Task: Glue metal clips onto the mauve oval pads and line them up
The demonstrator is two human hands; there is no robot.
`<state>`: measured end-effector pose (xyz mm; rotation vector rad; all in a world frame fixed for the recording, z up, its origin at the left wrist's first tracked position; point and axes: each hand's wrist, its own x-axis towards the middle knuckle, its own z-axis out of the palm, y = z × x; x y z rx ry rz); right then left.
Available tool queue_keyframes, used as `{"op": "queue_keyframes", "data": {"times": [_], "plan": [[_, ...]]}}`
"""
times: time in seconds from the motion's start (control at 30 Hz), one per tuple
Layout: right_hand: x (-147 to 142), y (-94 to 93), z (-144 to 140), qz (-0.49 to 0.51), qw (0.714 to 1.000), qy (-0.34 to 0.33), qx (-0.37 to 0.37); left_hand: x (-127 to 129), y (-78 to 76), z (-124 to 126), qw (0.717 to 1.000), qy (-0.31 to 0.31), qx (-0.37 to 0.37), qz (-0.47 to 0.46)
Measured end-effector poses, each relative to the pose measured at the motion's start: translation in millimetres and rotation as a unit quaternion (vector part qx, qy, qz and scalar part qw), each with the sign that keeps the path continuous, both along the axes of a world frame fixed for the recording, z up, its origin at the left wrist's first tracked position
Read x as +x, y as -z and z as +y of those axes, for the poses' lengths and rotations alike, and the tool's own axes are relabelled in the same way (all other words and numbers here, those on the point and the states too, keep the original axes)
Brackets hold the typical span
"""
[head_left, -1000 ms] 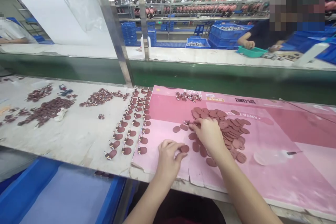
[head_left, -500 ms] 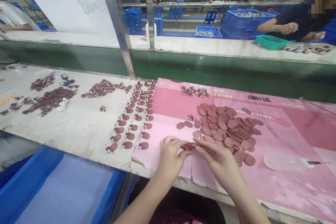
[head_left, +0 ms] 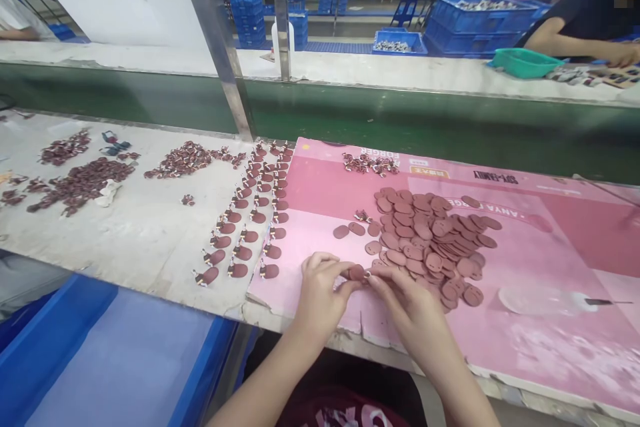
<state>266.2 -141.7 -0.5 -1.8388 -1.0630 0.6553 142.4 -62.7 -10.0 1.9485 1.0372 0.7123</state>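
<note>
A brown oval disc [head_left: 357,272] is pinched between the thumb and fingers of my left hand [head_left: 323,287], just above the pink board. My right hand [head_left: 407,293] meets it from the right, its fingertips closed on a small dark and white piece [head_left: 367,275] at the disc's edge. The fingers hide most of that piece. Beyond my hands lies a heap of brown oval discs [head_left: 423,230], with a few loose ones at its left. A small cluster of dark-and-white pieces [head_left: 362,216] sits beside the heap. To the left, discs with small pieces attached [head_left: 243,253] stand in three rows.
Piles of small brown pieces [head_left: 90,180] cover parts of the white table at left. A clear bottle with a needle tip [head_left: 545,300] lies at right. A metal post [head_left: 220,40] rises behind the table. Across the green channel [head_left: 380,113], another person [head_left: 575,33] works by a teal basket [head_left: 525,62].
The whole view has shifted slightly. My hands stay together around the disc, which now shows more of its flat face. The person across has lowered a hand towards the table.
</note>
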Motion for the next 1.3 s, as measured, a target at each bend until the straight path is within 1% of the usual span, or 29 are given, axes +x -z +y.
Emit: {"op": "queue_keyframes", "data": {"times": [0.07,0.17,0.27,0.57,0.8,1.07,1.3], "plan": [[0,-0.6,-1,0.033,0.999,-0.005,-0.006,0,-0.7,0,1.000,0.000,-0.006,0.004],[-1,-1.7,-1,0.076,0.997,0.015,-0.002,0,-1.5,0,1.000,0.000,-0.014,0.006],[-3,-2.1,0,0.093,0.995,0.031,0.005,0,-1.8,0,1.000,0.008,-0.016,0.005],[-8,4.9,2,0.002,0.997,0.067,0.038,1,-3.1,1,1.000,0.017,-0.010,0.005],[-11,7.9,3,-0.053,0.995,0.048,0.065,0,-2.8,1,1.000,0.014,-0.018,0.011],[-14,9.4,4,-0.068,0.993,0.050,0.086,0,0.0,2,1.000,0.010,-0.009,0.004],[-13,15.7,7,-0.045,0.994,0.047,0.090,2,-1.0,1,1.000,-0.014,-0.021,0.000]]}}
